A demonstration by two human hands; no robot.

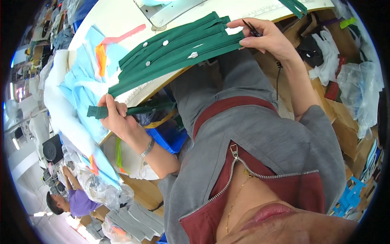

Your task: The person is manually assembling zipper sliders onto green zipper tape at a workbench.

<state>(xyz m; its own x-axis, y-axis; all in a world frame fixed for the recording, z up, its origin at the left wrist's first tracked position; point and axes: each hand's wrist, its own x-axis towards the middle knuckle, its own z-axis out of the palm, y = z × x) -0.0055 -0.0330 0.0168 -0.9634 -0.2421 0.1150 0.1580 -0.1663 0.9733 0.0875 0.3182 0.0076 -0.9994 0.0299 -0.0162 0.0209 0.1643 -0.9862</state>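
Several long dark green fabric strips (162, 55) lie side by side on the white sewing table, with small white pieces on them. My left hand (115, 116) is closed at the left end of the nearest strip. Through that hand also passes a separate narrow green strip (142, 110), whose folded end (96, 112) sticks out on the left. My right hand (268, 38) pinches the right end of the nearest strip between thumb and fingers. Small black thread snips (252, 28) are tucked in the same hand, partly hidden by its fingers.
The sewing machine base (170, 14) is beyond the strips. Light blue fabric (91, 53) with orange and pink pieces lies left. Below the table edge is a blue bin (172, 140). Another green strip (294, 7) hangs far right. A person in purple (83, 202) works at lower left.
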